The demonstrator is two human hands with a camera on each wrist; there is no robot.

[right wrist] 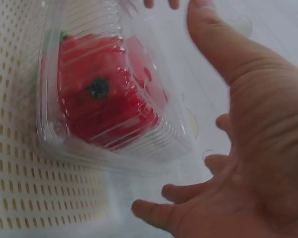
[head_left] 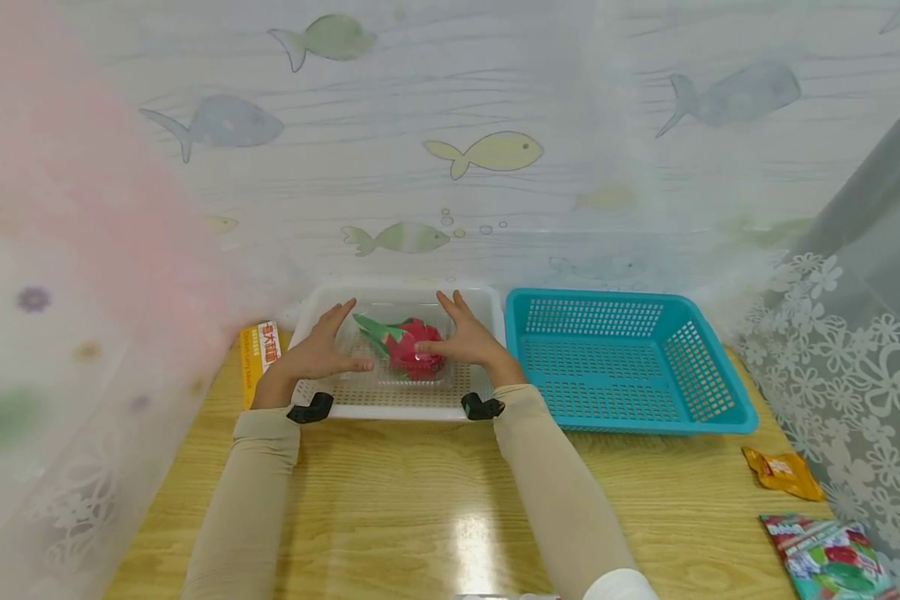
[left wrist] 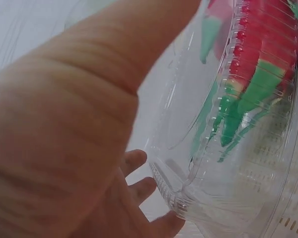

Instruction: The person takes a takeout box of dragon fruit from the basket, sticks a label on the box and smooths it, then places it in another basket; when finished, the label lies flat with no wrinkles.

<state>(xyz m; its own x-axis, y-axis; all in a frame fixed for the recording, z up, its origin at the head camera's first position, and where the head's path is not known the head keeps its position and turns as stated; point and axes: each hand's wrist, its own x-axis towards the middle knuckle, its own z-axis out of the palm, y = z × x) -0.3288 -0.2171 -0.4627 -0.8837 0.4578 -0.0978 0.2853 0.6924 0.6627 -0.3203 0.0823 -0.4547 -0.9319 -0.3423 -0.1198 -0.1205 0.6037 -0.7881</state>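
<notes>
Counts: two baskets, one clear clamshell box, one dragon fruit, three snack packets, two hands.

White perforated basket (head_left: 390, 398) sits on the table, teal basket (head_left: 708, 367) touching or just beside it on the right. Clear clamshell box (head_left: 401, 350) lies in the white basket, one red dragon fruit (head_left: 412, 346) with green scales sealed inside.

Left hand (head_left: 322, 350) is at the box's left side, fingers straight and spread, thumb pointing at the box; not clenched. Left wrist view shows fingertips at the box's corner, thumb over the lid. Right hand (head_left: 465, 337) is at the box's right side, fingers extended, thumb on the lid; also not clenched. Whether the palms actually press the box, can't tell.

Packets: yellow one (head_left: 258, 354) left of the white basket, orange one (head_left: 783, 472) and a red-green one (head_left: 828, 557) at the right edge.

Surface: light wood-grain table (head_left: 420, 500), glare spot near front. Sheer fish-print curtain (head_left: 495, 150) behind, floral curtains on both sides.
</notes>
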